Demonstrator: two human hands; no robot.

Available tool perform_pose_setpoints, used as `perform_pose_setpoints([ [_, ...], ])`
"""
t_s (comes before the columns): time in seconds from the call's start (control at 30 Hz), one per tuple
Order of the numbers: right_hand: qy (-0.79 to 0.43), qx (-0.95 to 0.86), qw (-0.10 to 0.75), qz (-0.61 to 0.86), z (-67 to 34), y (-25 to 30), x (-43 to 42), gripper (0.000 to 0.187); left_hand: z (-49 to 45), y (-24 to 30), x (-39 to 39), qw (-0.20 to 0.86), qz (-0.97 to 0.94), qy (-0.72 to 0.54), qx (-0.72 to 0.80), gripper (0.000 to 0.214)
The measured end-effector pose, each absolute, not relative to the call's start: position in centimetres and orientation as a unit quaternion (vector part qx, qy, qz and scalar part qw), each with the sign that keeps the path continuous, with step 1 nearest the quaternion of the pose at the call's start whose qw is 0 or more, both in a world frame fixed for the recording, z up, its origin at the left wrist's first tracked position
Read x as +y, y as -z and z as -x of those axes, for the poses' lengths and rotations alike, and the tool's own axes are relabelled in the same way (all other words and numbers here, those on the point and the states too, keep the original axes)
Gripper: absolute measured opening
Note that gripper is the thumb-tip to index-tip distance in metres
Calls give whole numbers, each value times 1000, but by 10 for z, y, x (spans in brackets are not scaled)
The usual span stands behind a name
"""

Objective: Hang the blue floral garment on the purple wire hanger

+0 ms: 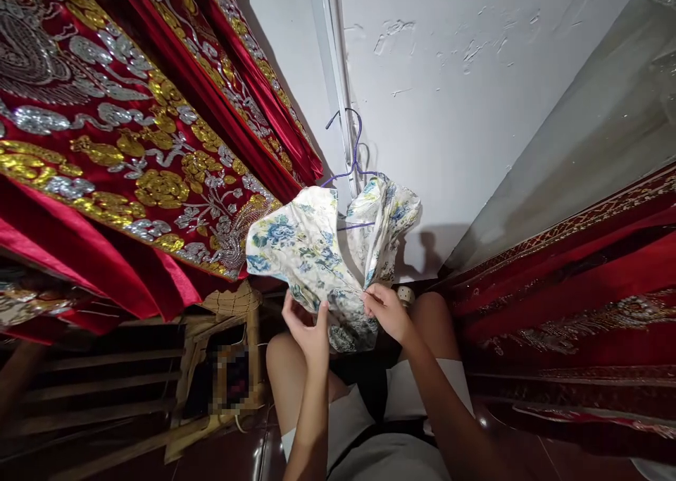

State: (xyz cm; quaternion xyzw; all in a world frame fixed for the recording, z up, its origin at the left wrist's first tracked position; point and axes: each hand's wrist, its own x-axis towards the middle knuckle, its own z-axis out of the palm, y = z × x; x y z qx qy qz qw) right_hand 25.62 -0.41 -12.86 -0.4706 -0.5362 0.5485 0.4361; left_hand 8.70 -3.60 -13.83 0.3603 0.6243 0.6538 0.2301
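Observation:
A white sleeveless blouse [311, 245] with blue and yellow flowers hangs by its shoulders on a thin purple hanger [355, 158]. Its front is parted in a deep V. At the bottom of that V, my right hand [384, 308] pinches the fabric edge between thumb and fingers; whether a fastener lies in the pinch is hidden. My left hand [309, 329] rests against the blouse's lower left side, thumb and forefinger spread apart. The hanger's hook loops by a metal strip [338, 58] on the wall.
Red embroidered cloths with gold and silver sequins [163, 185] hang close on the left. More red cloth [581, 312] stands at the right. A bamboo seat or rack [182, 368] is at lower left, with a blurred object on it. My bent knees flank the blouse before a white wall [448, 115].

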Motion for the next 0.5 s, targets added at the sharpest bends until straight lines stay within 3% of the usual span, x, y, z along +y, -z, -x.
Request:
perform_pose_setpoints([
  [0.07, -572, -525, 436, 455, -257, 125, -5, 35, -99, 141, -35, 148, -422, -648, 616, 63],
  [0.23, -627, -516, 396, 428, -258, 105, -10, 31, -125, 141, -30, 307, -565, -539, 543, 16],
  [0.33, -630, -520, 390, 424, -265, 86, -6, 30, -129, 139, -26, 323, -573, -533, 533, 20],
  [0.5, -593, -487, 477, 428, -278, 32, 34, 27, -138, 146, -22, 305, -613, -513, 517, 22],
])
